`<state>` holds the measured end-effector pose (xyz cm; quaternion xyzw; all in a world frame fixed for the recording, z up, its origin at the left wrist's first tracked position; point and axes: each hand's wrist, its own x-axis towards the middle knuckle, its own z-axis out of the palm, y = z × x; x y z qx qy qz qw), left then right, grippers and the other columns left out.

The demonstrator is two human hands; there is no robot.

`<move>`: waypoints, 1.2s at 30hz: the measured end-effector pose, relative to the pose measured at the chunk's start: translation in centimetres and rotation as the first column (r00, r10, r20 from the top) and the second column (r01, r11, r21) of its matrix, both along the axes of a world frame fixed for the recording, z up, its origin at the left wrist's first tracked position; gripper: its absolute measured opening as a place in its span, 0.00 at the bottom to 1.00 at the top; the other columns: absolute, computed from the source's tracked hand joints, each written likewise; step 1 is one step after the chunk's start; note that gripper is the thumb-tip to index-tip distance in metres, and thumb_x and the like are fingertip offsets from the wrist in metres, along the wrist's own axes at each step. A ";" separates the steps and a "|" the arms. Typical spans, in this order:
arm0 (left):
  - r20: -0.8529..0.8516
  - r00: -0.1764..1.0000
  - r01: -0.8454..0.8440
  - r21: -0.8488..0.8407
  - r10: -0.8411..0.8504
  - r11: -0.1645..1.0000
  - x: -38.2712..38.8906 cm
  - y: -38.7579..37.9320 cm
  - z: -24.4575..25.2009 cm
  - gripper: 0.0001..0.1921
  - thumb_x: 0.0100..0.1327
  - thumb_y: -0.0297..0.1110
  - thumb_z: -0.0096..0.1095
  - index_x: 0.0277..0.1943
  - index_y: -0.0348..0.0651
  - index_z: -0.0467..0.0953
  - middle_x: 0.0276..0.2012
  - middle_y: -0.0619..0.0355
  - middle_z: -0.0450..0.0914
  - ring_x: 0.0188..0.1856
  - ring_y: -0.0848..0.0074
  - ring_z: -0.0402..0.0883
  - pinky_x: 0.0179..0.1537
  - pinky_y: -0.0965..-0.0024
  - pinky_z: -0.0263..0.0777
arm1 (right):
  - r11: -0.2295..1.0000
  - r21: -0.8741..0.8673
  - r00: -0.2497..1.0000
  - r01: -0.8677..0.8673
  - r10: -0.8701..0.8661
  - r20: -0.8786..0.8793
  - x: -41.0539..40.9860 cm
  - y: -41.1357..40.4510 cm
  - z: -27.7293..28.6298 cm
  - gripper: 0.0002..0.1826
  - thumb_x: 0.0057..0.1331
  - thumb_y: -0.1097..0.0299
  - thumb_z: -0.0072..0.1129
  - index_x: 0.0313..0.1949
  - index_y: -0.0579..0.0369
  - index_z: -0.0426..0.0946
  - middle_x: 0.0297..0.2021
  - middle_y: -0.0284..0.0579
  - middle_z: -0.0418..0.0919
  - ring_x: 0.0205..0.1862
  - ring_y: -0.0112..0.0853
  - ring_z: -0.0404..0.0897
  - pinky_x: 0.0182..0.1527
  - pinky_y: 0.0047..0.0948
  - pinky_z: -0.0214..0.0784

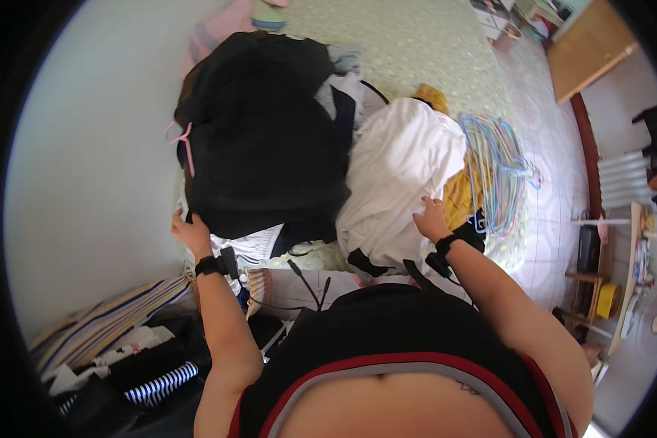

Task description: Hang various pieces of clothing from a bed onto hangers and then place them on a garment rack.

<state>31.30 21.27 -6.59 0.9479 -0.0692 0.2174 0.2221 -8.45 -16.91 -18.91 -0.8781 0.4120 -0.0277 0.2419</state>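
A black garment (268,137) is spread over a heap of clothes on the bed. By its lower left corner is my left hand (192,234), thumb and fingers apart, with no cloth seen gripped between them. My right hand (432,220) is over the lower right side of a crumpled white garment (399,159), fingers spread; whether they touch it is unclear. A pink hanger (187,145) sticks out at the black garment's left edge. Under that garment, white cloth (249,243) shows at the near side.
Many thin hangers (495,175) lie bundled on the patterned bedspread (410,44), beside mustard-yellow cloth (462,189). A wall (93,164) borders the bed on the left. Striped fabric (115,315) and dark clothes (159,350) lie at lower left. Tiled floor (553,180) runs along the right.
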 end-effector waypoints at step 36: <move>-0.693 -0.074 0.991 -0.133 -0.717 0.026 -26.5 -23.4 -8.0 0.17 0.40 0.16 0.52 0.34 0.48 0.74 0.34 0.53 0.71 0.42 0.57 0.72 0.42 0.61 0.67 | 0.997 0.055 0.918 0.054 -0.071 0.389 -6.1 -12.3 0.3 0.36 0.54 0.58 0.63 0.58 0.61 0.60 0.51 0.60 0.71 0.52 0.49 0.71 0.54 0.36 0.63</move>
